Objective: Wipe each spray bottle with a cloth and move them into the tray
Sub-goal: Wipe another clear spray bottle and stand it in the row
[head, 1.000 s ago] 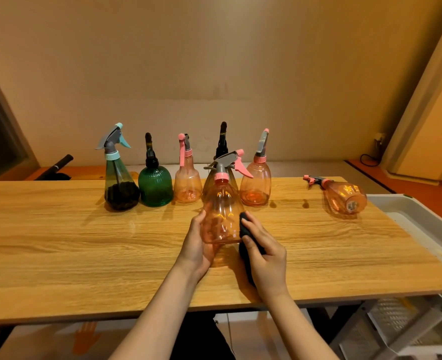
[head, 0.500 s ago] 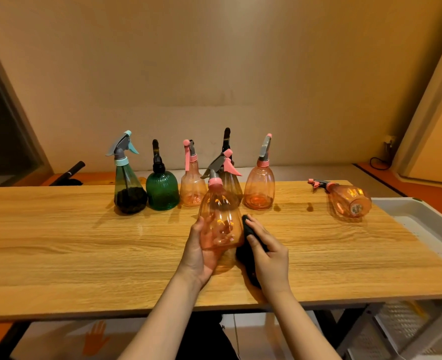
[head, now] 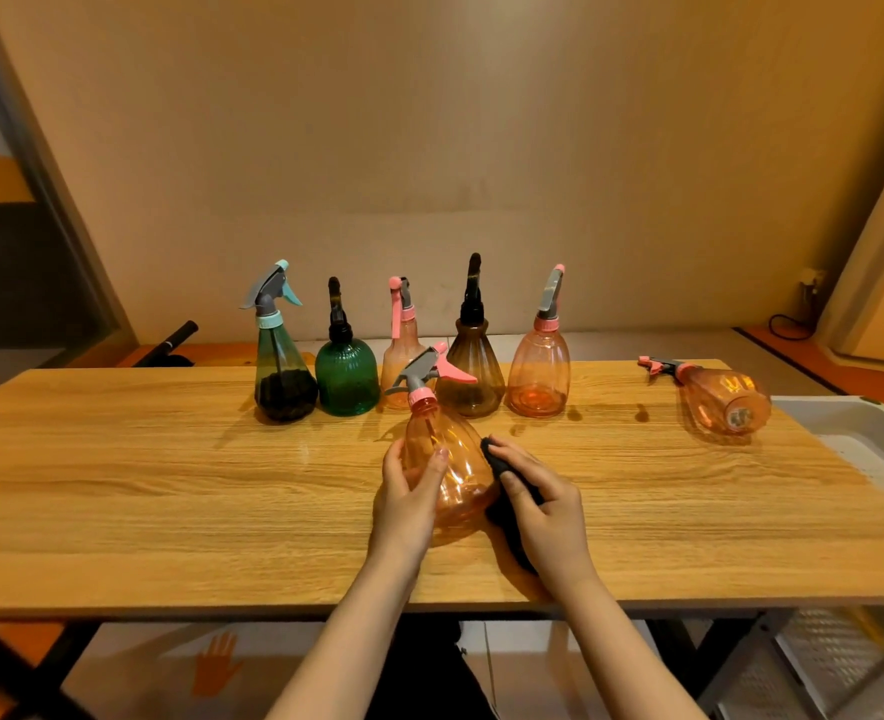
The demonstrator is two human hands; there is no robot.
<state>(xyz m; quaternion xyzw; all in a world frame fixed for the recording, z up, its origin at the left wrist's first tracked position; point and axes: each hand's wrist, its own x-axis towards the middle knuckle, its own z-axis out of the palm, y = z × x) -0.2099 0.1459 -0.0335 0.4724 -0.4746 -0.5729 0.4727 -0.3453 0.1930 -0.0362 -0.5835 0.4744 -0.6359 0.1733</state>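
Bottle (head: 447, 478) leans toward me, my left hand (head: 410, 504) curled round it so my right hand (head: 544, 511), gripping the cloth (head: 510, 485), can rub its side above the bench (head: 170, 485).

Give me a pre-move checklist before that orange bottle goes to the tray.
1. Left hand grips the orange spray bottle: ok.
2. Right hand holds the black cloth against the bottle: ok.
3. Bottle wiped all round: cannot tell.
4. Path right to the white tray: not ok, an orange bottle lying on its side sits near the tray's edge.
5. Free room in the tray: cannot tell, mostly out of frame.
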